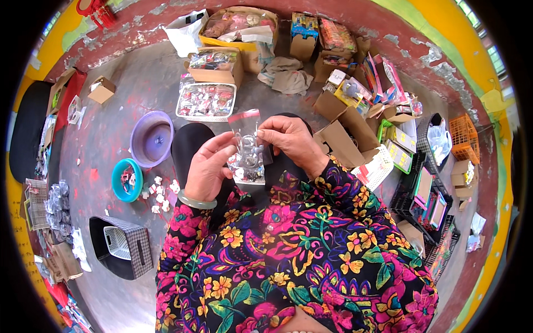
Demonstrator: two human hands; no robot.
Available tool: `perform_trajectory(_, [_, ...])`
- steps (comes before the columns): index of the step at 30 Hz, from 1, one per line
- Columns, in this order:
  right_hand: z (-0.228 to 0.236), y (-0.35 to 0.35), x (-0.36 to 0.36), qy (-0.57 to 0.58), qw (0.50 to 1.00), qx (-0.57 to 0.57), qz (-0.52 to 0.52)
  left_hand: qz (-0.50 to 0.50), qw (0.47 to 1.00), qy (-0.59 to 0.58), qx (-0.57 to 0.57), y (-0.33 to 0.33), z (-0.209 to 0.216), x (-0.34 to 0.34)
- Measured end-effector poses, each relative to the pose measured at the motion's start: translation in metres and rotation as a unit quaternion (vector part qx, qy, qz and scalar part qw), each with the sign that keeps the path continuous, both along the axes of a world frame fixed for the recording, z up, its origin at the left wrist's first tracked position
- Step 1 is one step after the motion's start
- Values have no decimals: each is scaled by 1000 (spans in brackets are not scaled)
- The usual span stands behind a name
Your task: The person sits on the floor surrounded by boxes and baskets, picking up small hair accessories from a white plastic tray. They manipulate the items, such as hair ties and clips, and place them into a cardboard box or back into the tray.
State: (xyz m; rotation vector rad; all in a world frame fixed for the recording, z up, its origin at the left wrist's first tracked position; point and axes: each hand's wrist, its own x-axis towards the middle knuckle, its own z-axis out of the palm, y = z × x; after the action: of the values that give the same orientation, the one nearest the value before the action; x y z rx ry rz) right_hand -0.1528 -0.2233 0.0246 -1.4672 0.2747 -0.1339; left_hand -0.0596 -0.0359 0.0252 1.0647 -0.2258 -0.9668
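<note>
A small clear plastic bag (pixel 245 150) with a red strip along its top hangs upright in front of my lap. Inside it are grey, ring-like pieces and smaller bits that I cannot make out. My left hand (pixel 206 169), with a pale bangle on the wrist, grips the bag's left side between thumb and fingers. At the upper right edge of the bag, my right hand (pixel 294 143) pinches the plastic with thumb and forefinger. Both hands are level above my dark-trousered knees.
A white basket (pixel 183 112) of packaged goods stands ahead. Purple (pixel 151 158) and teal basins (pixel 115 180) sit left, beside scattered white pieces (pixel 157 195). A checked bin (pixel 145 244) is at lower left. Open cardboard boxes (pixel 340 147) and black crates (pixel 410 191) line the right.
</note>
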Motion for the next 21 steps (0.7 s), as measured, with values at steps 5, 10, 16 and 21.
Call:
perform_trajectory(5, [-8, 9, 4, -10, 995, 87, -45, -60, 998, 20, 31, -6, -3, 1])
perform_trajectory(10, [-16, 13, 3, -4, 989, 132, -66, -62, 997, 15, 45, -12, -5, -7])
perform_trajectory(16, [-12, 18, 0, 6, 984, 169, -54, -19, 997, -46, 64, -15, -13, -12])
perform_trajectory(21, [-15, 19, -2, -12, 980, 182, -78, -63, 991, -93, 69, -14, -20, -13])
